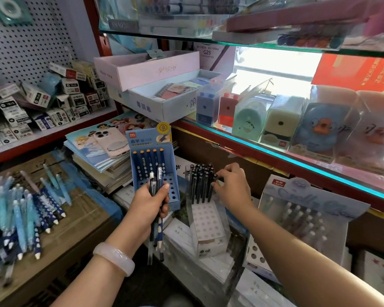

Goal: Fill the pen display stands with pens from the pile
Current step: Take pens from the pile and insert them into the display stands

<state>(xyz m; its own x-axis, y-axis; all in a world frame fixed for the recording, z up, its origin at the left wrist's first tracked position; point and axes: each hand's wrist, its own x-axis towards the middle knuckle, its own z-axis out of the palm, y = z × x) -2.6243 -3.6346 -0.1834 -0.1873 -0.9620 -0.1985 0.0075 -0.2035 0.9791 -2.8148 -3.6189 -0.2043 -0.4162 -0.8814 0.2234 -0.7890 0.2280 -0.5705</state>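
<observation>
Gripping pens (156, 209) upright, left hand (149, 203); right hand (232, 187) pinching black pen (213, 185).

Pile of pens (24, 209) left, blue stand (152, 171) centre, white stand (206, 227) right

Three display stands (152, 165) (one blue, one white, one grey), five pencil sharpeners (248, 117), one phone (111, 141).

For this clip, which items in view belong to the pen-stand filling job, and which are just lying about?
Job: pile of pens; blue stand; white stand; black pens; pens in left hand; right hand.
Lying about: phone; sharpeners; picture books.
</observation>
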